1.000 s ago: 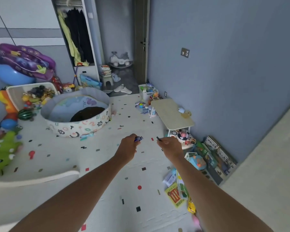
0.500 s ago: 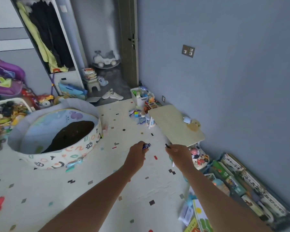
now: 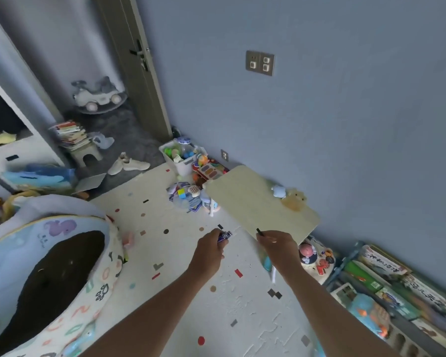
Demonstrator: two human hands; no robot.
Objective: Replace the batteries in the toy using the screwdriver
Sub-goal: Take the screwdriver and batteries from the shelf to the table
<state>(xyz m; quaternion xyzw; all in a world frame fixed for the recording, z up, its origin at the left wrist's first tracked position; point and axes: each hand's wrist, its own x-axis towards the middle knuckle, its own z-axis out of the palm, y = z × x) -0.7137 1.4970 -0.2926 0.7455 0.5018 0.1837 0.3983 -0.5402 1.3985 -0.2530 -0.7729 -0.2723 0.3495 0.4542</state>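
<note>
My left hand (image 3: 209, 249) is closed around small blue and silver batteries (image 3: 224, 235), whose ends stick out past my fingers. My right hand (image 3: 278, 246) grips a thin screwdriver (image 3: 258, 231); only its short dark tip shows above my fingers. Both hands are stretched out in front of me over the speckled white play mat (image 3: 191, 292), about a hand's width apart. A low pale wooden table (image 3: 255, 202) stands just beyond my right hand. Small light toys (image 3: 290, 195) lie on its far corner. A colourful toy (image 3: 313, 257) sits on the floor under the table's near corner.
A round fabric play pool (image 3: 49, 266) fills the left. Loose toys (image 3: 188, 194) and a white bin of toys (image 3: 179, 157) lie near the door. Picture books in a low rack (image 3: 386, 289) line the blue wall at right. Shoes (image 3: 126, 163) lie by the doorway.
The view has swung right and moved forward: the low table and the book rack are closer. Both hands keep the same grip and stay held out in front.
</note>
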